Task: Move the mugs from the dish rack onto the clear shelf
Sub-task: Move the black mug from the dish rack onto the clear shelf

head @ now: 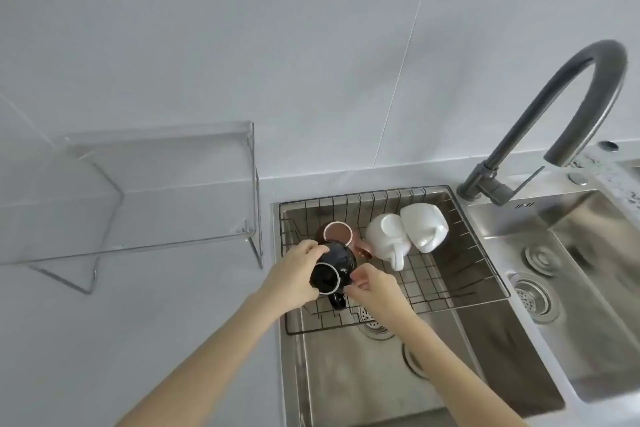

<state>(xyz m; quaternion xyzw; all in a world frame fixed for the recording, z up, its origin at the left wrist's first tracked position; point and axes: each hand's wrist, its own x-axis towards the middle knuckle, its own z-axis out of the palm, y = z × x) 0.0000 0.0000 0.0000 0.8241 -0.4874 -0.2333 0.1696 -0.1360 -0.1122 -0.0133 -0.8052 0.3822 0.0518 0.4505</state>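
Both forearms come in from the bottom edge and meet over the front left corner of the dish rack [446,298]. At that corner the black mug [330,270] is held between the two hands. The left hand [294,274] is curled around the mug's left side, with the fingers over its dark body. The right hand [375,282] pinches the mug at its right side with thumb and fingertips, and its other fingers are half closed. The mug lies tilted, its white-edged mouth turned toward the camera and slightly left, its bottom pointing away to the back, and its handle hanging down at the near side.

Just behind it, near the rack's left edge, stands a brown mug [337,234] with its mouth up. Two white mugs [386,236] [424,227] lie mouth down toward the back right corner, touching each other, their handles turned to the front.

The wire rack sits across the left basin of a steel sink [363,385]. A dark curved faucet [571,107] rises behind the sink's right part. On the grey counter [138,340], left of the sink, stands the clear shelf [166,184] against the pale tiled wall [277,45].
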